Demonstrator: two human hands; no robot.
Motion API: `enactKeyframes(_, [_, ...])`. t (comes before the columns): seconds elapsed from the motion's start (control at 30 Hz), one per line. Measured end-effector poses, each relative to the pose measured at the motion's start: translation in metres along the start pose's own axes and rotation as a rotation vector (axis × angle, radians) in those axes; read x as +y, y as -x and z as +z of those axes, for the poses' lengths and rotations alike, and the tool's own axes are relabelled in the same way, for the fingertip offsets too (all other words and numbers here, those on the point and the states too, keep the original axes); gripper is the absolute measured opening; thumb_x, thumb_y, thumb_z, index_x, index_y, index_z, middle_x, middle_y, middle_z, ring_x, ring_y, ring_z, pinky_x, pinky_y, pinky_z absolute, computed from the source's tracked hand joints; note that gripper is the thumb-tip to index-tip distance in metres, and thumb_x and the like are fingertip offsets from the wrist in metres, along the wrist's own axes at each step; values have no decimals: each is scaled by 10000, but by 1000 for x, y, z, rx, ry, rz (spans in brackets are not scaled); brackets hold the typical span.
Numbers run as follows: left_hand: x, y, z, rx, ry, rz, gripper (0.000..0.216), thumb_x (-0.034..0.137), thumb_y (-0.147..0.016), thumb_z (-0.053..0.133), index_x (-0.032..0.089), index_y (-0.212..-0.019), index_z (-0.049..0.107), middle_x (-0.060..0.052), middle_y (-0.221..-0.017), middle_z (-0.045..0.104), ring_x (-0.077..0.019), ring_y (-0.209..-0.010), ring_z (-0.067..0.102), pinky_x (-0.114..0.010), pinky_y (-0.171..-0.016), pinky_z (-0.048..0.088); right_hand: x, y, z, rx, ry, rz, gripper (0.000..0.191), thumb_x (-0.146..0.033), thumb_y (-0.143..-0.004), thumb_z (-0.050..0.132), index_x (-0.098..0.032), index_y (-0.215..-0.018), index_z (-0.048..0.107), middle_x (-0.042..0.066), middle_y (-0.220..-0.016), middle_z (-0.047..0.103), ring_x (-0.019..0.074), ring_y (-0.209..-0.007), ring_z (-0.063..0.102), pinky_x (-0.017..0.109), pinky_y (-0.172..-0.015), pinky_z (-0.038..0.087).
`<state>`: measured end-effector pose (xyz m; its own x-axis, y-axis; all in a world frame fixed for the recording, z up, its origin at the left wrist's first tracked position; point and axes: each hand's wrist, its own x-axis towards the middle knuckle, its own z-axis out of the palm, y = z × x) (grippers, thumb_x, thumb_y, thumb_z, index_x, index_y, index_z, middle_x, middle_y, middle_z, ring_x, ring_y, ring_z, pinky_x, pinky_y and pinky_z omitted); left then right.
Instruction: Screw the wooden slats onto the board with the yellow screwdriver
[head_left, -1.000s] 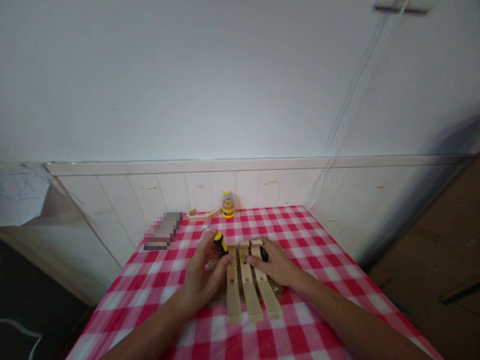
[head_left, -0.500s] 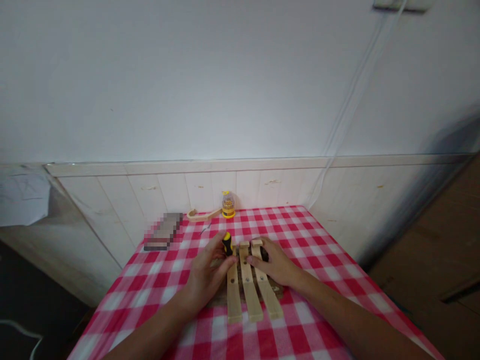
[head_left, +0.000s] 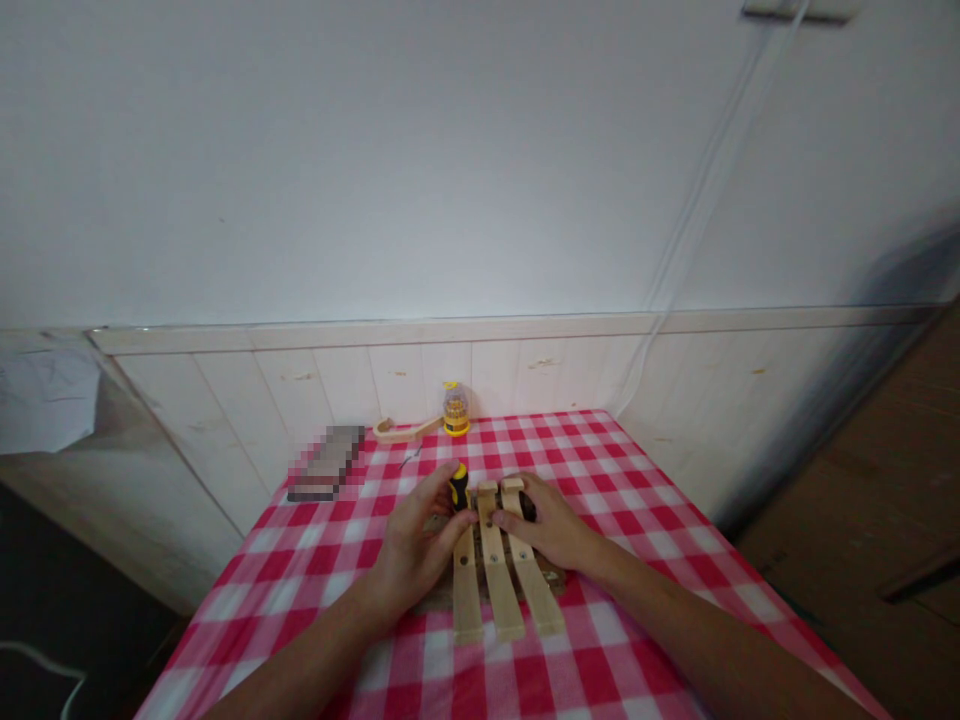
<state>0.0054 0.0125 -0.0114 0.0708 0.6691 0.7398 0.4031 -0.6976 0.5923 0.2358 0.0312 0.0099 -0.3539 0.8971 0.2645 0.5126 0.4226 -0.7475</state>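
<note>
My left hand is closed around a short screwdriver with a black and yellow handle. It stands nearly upright over the far part of the left wooden hook; its tip is hidden. Beside that hook lie a middle wooden hook and a right wooden hook, with screw heads showing. All three rest across a dark, rough wooden board. My right hand grips the far right of this assembly, thumb over the right hook towards the middle one.
A red and white checked cloth covers the table. Near the wall stand a clear, yellow-based container of bits and a loose wooden hook. A small thin dark item lies before them. A blurred flat object is at left.
The screwdriver's handle has shifted slightly to the right, with my left fingers moving along. My right hand and the hooks stay almost where they were.
</note>
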Motion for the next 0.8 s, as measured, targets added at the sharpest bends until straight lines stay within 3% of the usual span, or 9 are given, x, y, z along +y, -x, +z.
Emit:
enactKeyframes(0.37, [10, -2, -8, -81, 99, -10, 559, 166, -947, 643, 250, -1482, 502, -80, -1122, 754, -186, -909, 754, -305, -801, 646, 3, -1, 2, 7, -7, -17, 187, -350, -895, 709, -197, -986, 652, 73, -982, 698, 261, -920, 661, 382, -813, 529])
enactKeyframes(0.8, [11, 0, -5, -47, 125, -6, 664, 189, -973, 635, 270, -1582, 383, -91, -1070, 771, -185, -856, 777, -283, -743, 657, 5, 1, 2, 17, -26, -35, 196, -373, -904, 705, -210, -995, 645, 67, -988, 707, 261, -935, 666, 383, -818, 545])
